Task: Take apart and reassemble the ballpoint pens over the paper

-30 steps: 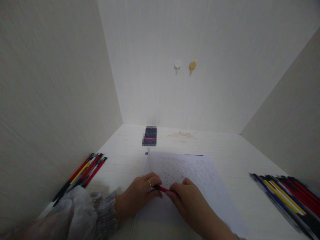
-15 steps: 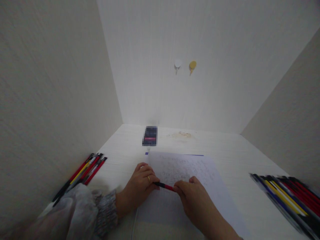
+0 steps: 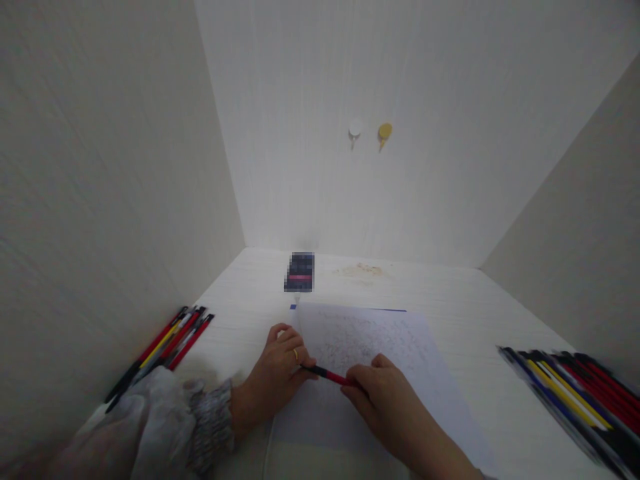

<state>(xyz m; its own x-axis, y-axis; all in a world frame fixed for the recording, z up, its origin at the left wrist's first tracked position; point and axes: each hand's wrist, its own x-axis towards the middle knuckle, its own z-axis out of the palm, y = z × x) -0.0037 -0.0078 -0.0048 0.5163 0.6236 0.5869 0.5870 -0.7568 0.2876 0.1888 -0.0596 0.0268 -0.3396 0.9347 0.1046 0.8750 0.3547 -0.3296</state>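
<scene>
A slim red-and-black pen (image 3: pixel 331 376) slants between my two hands, just above a white paper sheet (image 3: pixel 320 417) covered with scribbled marks. My left hand (image 3: pixel 281 370), with a ring on one finger, pinches the black end of the pen. On the red end, the thumb and fingers of my right hand (image 3: pixel 383 403) are closed. Both ends of the pen are partly hidden by my fingers. Under the sheet's far edge a strip of blue (image 3: pixel 387 309) shows.
A blurred-out dark phone-like object (image 3: pixel 300 272) lies beyond the paper, a white cable at its near end. Several red, yellow and black pens (image 3: pixel 163 343) lie at left; a larger row of pens (image 3: pixel 575 400) lies at right. Two hooks (image 3: pixel 385 131) are on the back wall.
Both hands have shifted very slightly to the left with the pen. The fingers of my right hand sit a little differently on the red end.
</scene>
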